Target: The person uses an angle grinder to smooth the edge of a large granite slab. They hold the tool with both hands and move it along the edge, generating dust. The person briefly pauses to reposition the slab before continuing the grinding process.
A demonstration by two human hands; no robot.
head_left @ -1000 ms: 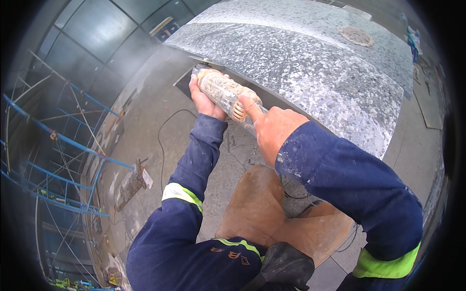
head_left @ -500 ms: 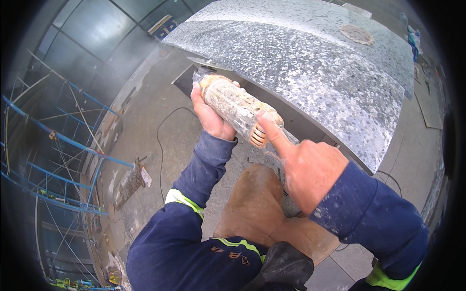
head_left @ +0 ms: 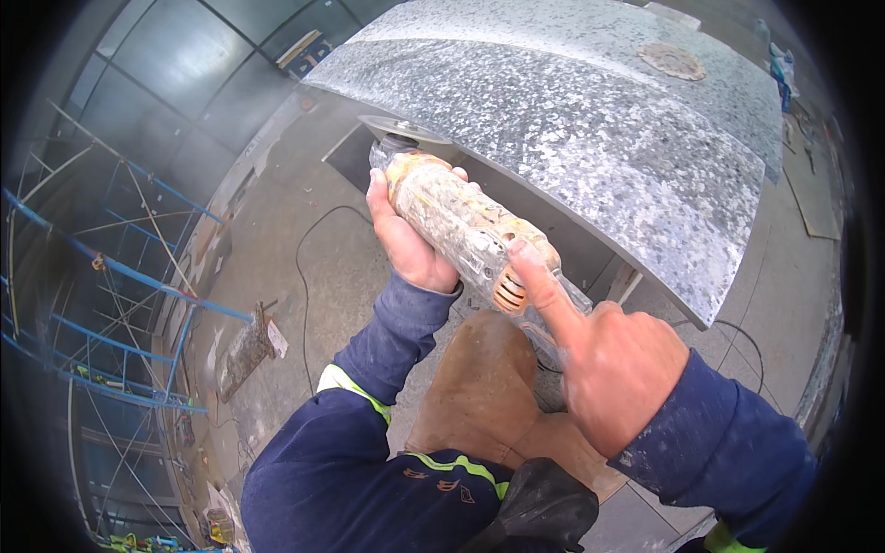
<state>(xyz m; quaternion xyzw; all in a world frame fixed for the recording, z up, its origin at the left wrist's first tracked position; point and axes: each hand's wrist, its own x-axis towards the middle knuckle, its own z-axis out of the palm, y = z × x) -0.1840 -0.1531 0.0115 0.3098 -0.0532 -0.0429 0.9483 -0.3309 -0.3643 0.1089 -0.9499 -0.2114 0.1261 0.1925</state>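
Note:
A dust-caked angle grinder slants across the middle, its pale round disc at the far end, close by the left part of the speckled stone slab's near edge. Whether the disc touches the stone I cannot tell. My left hand cups the grinder from below, just behind its head. Around the rear end is my right hand, with the index finger laid along the body by the orange vent slots. Its other fingers are partly hidden.
A round dusty disc lies on the slab. Blue scaffolding stands at the left. A dark cable runs over the floor, near a dusty block-shaped object. Dust hangs in the air at the upper left.
The grinder and both hands have shifted slightly right and toward me. More of the disc shows now. My right index finger stays on the grinder's body.

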